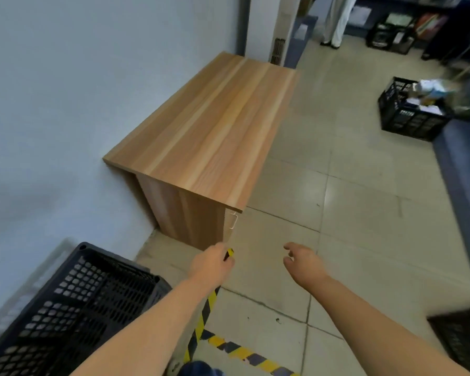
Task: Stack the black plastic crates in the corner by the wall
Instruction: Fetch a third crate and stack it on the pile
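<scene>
A tiled floor (350, 213) meets a pale wall (65, 104) beside a wooden cabinet (209, 126). One black crate (73, 302) sits by the wall, lower left. Left hand (212, 264) and right hand (304, 264) hang empty, fingers loosely curled. Between crates, it seems; next, fetching another crate (461, 340) at lower right.

Both hands (258, 263) hang empty beside black crate (73, 302).

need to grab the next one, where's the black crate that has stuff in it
In the head view the filled black crate sits on the tiled floor at the upper right, across the floor from the wooden cabinet on the left wall.
</scene>
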`<state>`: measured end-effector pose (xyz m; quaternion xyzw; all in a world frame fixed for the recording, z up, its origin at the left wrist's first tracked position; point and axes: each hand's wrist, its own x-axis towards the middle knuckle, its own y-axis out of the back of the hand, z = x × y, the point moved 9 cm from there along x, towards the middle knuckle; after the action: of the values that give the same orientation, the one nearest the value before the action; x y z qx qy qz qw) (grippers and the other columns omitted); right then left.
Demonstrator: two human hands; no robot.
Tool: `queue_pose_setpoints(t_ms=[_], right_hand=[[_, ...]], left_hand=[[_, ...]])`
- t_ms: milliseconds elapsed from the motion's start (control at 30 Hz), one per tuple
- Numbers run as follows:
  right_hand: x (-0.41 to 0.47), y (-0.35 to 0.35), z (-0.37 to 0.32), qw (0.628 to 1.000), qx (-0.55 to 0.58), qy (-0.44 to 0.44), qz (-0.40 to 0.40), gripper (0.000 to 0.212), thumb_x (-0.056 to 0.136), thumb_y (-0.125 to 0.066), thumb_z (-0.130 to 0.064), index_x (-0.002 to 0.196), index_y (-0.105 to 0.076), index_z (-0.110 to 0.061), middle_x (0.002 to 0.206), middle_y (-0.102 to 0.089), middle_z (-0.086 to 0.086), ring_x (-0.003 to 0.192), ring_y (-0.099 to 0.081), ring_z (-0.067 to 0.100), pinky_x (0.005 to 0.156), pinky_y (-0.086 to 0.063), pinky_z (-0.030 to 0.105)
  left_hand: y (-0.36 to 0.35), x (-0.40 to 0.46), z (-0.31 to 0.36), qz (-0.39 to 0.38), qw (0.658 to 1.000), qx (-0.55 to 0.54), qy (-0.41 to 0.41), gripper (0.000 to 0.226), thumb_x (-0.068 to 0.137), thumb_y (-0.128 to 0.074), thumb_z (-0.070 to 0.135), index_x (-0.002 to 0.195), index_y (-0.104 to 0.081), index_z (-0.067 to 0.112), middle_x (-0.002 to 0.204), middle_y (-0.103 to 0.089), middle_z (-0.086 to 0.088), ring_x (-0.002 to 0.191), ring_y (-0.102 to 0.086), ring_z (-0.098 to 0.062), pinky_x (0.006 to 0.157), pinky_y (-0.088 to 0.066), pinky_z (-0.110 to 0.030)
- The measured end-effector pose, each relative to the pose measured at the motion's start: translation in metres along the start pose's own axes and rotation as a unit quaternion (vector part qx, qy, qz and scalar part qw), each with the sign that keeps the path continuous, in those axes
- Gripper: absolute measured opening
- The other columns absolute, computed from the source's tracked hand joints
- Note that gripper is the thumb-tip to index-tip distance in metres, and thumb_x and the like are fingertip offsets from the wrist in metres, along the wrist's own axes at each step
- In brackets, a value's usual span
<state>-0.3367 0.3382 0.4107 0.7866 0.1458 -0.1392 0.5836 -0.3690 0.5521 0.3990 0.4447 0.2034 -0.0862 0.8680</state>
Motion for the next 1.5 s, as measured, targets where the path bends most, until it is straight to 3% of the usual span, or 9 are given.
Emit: queue_pose_setpoints(t_ms=[200,367,433,567,767,967,1100,1267,1500], right_hand=[[-0.070,0.030,0.155,0.993,0.043,-0.106,0.026,0.040,0.094,-0.042,-0.023,0.134,-0.046,-0.019,0.131,-0.056,0.005,0.118,-0.053,0.023,0.092,-0.041,0.028],[-0.134,0.042,0.266,0.972,0.103,-0.205,0.057,0.039,0.093,-0.042,-0.023,0.131,-0.049,-0.019,0.128,-0.057,0.005,0.113,-0.056,0.024,0.089,-0.045,0.030],[-0.160,0.046,0.305,0.960,0.120,-0.243,0.072,0.038,0.093,-0.042,-0.023,0.130,-0.050,-0.020,0.126,-0.059,0.004,0.109,-0.058,0.024,0.085,-0.047,0.031],[-0.203,0.052,0.369,0.937,0.139,-0.308,0.091,0.038,0.093,-0.040,-0.024,0.130,-0.049,-0.020,0.122,-0.060,0.004,0.104,-0.059,0.023,0.079,-0.046,0.029],[-0.243,0.073,0.443,0.899,0.163,-0.387,0.124,0.039,0.094,-0.040,-0.025,0.133,-0.048,-0.019,0.119,-0.063,0.005,0.106,-0.059,0.023,0.086,-0.051,0.034],[-0.256,0.100,0.508,0.860,0.180,-0.453,0.149,0.040,0.096,-0.039,-0.024,0.135,-0.046,-0.017,0.123,-0.061,0.003,0.105,-0.059,0.021,0.079,-0.050,0.029],[-0.255,0.113,0.545,0.830,0.196,-0.497,0.159,0.038,0.097,-0.037,-0.024,0.134,-0.045,-0.017,0.120,-0.061,0.005,0.085,-0.055,0.017,0.066,-0.047,0.027],[-0.257,0.108,0.583,0.783,0.241,-0.546,0.174,0.039,0.096,-0.039,-0.025,0.133,-0.047,-0.018,0.126,-0.059,0.005,0.102,-0.058,0.022,0.075,-0.048,0.029],[-0.282,0.101,0.653,0.740,0.262,-0.590,0.191,0.037,0.095,-0.042,-0.026,0.130,-0.052,-0.019,0.122,-0.062,0.003,0.103,-0.059,0.019,0.084,-0.051,0.032]], left_hand=[[-0.082,-0.014,0.113,-0.046,0.995,0.060,-0.060,0.043,0.092,-0.044,0.038,0.128,-0.054,0.017,0.132,-0.057,-0.003,0.120,-0.052,-0.022,0.090,-0.041,-0.025],[-0.144,-0.020,0.191,-0.091,0.983,0.109,-0.116,0.030,0.089,-0.044,0.042,0.109,-0.058,0.025,0.112,-0.063,0.000,0.099,-0.057,-0.021,0.073,-0.040,-0.029],[-0.167,-0.023,0.224,-0.109,0.978,0.102,-0.144,0.022,0.089,-0.044,0.041,0.098,-0.057,0.026,0.101,-0.062,0.001,0.090,-0.056,-0.018,0.077,-0.045,-0.032],[-0.208,-0.023,0.288,-0.130,0.965,0.118,-0.194,0.031,0.089,-0.048,0.041,0.105,-0.062,0.018,0.109,-0.066,-0.002,0.100,-0.059,-0.023,0.086,-0.048,-0.033],[-0.261,-0.011,0.381,-0.170,0.934,0.163,-0.267,0.036,0.087,-0.048,0.041,0.111,-0.062,0.018,0.118,-0.064,-0.004,0.106,-0.059,-0.024,0.085,-0.047,-0.029],[-0.296,0.022,0.469,-0.177,0.906,0.199,-0.329,0.032,0.087,-0.047,0.038,0.104,-0.064,0.016,0.111,-0.066,-0.006,0.102,-0.060,-0.025,0.078,-0.045,-0.030],[-0.317,0.052,0.524,-0.186,0.886,0.223,-0.362,0.032,0.088,-0.047,0.037,0.104,-0.065,0.016,0.114,-0.065,-0.005,0.104,-0.059,-0.024,0.079,-0.045,-0.029],[-0.358,0.075,0.586,-0.210,0.859,0.243,-0.398,0.032,0.089,-0.047,0.035,0.109,-0.063,0.015,0.118,-0.064,-0.007,0.109,-0.058,-0.025,0.083,-0.045,-0.029],[-0.440,0.058,0.654,-0.256,0.829,0.252,-0.428,0.031,0.089,-0.048,0.034,0.108,-0.062,0.013,0.114,-0.065,-0.007,0.105,-0.058,-0.026,0.074,-0.040,-0.027]])
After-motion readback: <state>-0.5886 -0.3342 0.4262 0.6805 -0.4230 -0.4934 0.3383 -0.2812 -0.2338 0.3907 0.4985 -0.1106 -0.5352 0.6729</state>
